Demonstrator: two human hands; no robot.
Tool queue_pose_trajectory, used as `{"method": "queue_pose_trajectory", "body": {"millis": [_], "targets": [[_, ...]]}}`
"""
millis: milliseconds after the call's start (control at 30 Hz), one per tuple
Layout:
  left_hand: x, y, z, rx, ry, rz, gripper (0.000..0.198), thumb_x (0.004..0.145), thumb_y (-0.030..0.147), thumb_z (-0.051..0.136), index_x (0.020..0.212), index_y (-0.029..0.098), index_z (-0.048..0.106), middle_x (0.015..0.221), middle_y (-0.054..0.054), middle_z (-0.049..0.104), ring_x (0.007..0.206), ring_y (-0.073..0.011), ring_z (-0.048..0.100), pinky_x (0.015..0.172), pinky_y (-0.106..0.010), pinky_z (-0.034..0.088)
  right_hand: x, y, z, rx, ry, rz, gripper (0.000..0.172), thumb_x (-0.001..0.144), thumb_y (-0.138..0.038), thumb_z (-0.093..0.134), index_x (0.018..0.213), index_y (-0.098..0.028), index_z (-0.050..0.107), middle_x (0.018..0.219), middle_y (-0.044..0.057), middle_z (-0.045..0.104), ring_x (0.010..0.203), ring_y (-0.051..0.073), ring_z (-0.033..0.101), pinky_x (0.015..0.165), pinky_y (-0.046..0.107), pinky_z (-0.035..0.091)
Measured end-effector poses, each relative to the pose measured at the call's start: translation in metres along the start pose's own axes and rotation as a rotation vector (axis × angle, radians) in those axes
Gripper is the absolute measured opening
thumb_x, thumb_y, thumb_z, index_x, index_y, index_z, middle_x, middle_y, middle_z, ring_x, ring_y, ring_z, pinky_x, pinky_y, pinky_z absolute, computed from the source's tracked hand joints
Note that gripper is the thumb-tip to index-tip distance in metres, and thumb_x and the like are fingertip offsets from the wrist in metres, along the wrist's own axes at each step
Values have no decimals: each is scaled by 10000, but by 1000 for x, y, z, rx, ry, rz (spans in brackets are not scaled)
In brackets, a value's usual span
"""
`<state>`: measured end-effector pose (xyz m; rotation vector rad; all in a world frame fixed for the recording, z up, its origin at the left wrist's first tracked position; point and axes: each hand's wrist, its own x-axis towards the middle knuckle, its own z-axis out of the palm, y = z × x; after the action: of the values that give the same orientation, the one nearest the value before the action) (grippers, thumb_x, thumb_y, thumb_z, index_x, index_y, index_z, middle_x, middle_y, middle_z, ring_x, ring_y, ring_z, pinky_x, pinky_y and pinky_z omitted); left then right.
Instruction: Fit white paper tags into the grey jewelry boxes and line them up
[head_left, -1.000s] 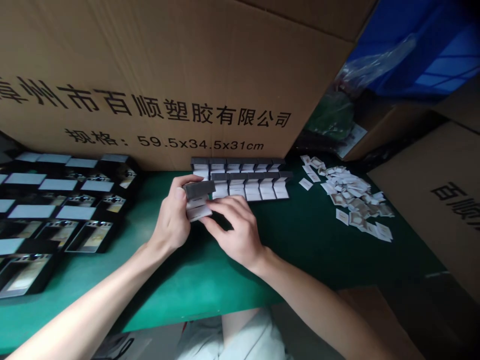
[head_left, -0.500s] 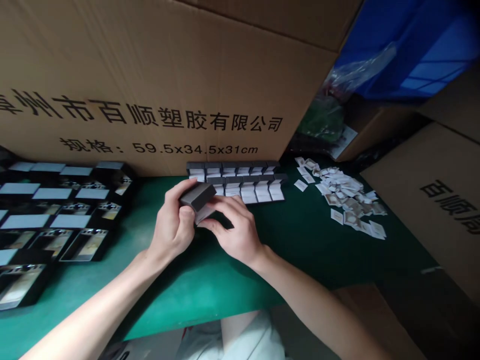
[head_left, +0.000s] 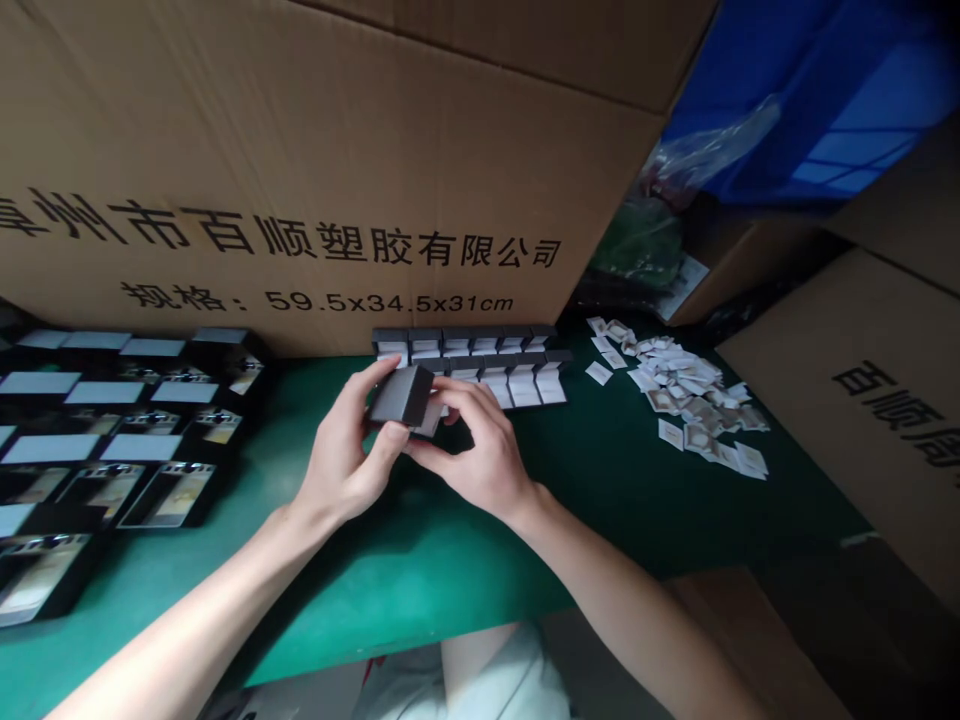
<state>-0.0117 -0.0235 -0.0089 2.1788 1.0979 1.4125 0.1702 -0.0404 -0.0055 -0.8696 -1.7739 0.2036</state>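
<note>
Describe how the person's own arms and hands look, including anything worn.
The left hand and right hand are ungloved, with no ring, watch or bracelet visible. The left forearm and right forearm taper towards the wrists, showing no sleeves or markings.

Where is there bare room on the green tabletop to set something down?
Free: green tabletop between left forearm and right forearm, down to the front edge; also between right forearm and the pile of small white square pieces. Crowded: the left end, with black rectangular boxes, and back middle, with rows of open dark-grey boxes.
</note>
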Motion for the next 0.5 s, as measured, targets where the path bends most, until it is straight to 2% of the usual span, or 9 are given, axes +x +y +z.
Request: {"method": "queue_pose_trajectory", "body": {"millis": [67, 200, 367, 500], "targets": [[2, 4, -2, 22, -47, 37, 604, 1024, 571, 466, 1495, 195, 501, 1333, -161, 653, 1110, -303, 675, 864, -377, 566, 0, 1, -2, -14, -14, 33, 253, 902, -286, 777, 1104, -215, 642, 1169, 99, 753, 1078, 215, 697, 863, 337, 619], [4, 4, -5, 35, -92, 84, 579, 1030, 547, 449, 1486, 195, 509, 1281, -155, 670, 1069, -297, 678, 877, -385, 556, 1, 2, -7, 9, -76, 133, 377, 840, -259, 800, 1171, -221, 624, 1079, 64, 746, 906, 184, 696, 718, 286, 602], [3, 3, -4, 23, -104, 56, 557, 1024, 539, 463, 1451, 187, 527, 1300, -164, 671, 1075, -298, 684, 867, -381, 563, 4, 3, -9, -47, -68, 0, 249, 847, -253, 738, 1076, -215, 648, 1076, 78, 754, 1012, 228, 703, 881, 378, 595], [3, 4, -2, 12, -111, 38, 554, 1019, 530, 471, 1448, 184, 526, 1338, -173, 665, 1103, -307, 690, 842, -374, 578, 4, 4, -8, -101, -53, -43, 212, 836, -251, 706, 1032, -223, 628, 1026, 75, 745, 979, 235, 703, 868, 391, 588]]}}
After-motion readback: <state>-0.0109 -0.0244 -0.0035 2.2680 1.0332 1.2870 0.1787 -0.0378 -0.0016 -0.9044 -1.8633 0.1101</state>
